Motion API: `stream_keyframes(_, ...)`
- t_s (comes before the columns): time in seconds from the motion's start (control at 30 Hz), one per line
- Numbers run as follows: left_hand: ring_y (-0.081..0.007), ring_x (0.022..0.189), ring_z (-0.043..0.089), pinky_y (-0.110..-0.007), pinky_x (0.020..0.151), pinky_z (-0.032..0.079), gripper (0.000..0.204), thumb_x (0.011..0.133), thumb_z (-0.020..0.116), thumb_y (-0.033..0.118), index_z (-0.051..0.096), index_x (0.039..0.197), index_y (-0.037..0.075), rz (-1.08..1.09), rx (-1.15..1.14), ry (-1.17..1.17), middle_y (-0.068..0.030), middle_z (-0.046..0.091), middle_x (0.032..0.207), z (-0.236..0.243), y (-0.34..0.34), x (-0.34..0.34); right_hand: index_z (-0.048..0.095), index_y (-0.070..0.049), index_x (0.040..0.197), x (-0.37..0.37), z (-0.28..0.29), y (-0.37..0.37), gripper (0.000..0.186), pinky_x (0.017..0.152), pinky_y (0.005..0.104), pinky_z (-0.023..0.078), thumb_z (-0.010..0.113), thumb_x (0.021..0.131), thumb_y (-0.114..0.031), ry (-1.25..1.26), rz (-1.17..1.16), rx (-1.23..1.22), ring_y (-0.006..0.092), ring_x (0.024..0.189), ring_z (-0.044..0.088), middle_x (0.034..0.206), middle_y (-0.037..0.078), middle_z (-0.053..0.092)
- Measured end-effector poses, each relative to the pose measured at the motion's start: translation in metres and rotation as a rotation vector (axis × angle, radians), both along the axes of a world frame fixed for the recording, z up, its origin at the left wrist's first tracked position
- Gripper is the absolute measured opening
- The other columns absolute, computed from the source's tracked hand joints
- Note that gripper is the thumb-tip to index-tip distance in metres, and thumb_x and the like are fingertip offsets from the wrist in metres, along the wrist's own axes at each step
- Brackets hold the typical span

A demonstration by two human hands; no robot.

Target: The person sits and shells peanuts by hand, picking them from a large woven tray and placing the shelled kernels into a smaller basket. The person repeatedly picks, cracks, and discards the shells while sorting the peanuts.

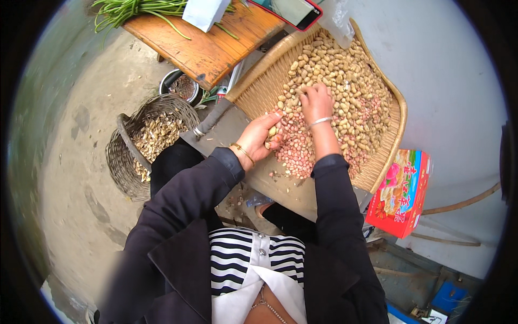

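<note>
A wide woven winnowing basket (402, 116) lies tilted across my lap. Unshelled peanuts (345, 65) are heaped in its far part, and pink shelled peanut kernels (294, 154) spread over its near part. My left hand (259, 137), at the basket's left side, is closed round several unshelled peanuts; one shows between thumb and fingers. Over the middle of the heap, my right hand (318, 102) has its fingers bent down and pinched on a peanut, its fingertips partly hidden among the others.
On the left, a round handled basket (123, 162) holds empty peanut shells (156, 137). A wooden bench (199, 51) carries green stalks (140, 8), a white paper piece and a phone (294, 12). Behind the shells stands a bucket (186, 86). A red box (396, 197) is at right.
</note>
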State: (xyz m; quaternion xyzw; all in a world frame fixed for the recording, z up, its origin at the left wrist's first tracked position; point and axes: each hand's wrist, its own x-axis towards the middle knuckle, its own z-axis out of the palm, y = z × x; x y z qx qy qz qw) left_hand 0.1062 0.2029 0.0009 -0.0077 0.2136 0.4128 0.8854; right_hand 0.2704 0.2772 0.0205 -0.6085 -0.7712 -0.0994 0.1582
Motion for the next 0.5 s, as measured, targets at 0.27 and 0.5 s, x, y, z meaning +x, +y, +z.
stream_keyframes(0.27,-0.0032,0.046,0.04,-0.016,0.038,0.03,0.017,0.086,0.051,0.018,0.058,0.093,0.005,0.049,0.276,0.43,0.0012,0.051,0.066,0.01,0.006,-0.004,0.057,-0.002,0.093,0.009,0.007,-0.051,0.013,0.06,0.0211,0.04,0.053,0.082,-0.008,0.97,0.159,-0.493,0.0091,0.066,0.048,0.075,0.001,0.054)
stream_keyframes(0.5,-0.0011,0.055,0.043,-0.016,0.047,0.034,0.014,0.083,0.058,0.019,0.061,0.088,0.006,-0.111,0.665,0.741,0.0033,0.055,0.066,0.009,-0.002,0.007,0.056,0.0,0.094,0.001,0.007,-0.092,0.015,0.061,0.0182,0.041,0.057,0.083,-0.009,1.48,0.032,-0.622,0.0068,0.067,0.05,0.083,0.003,0.057)
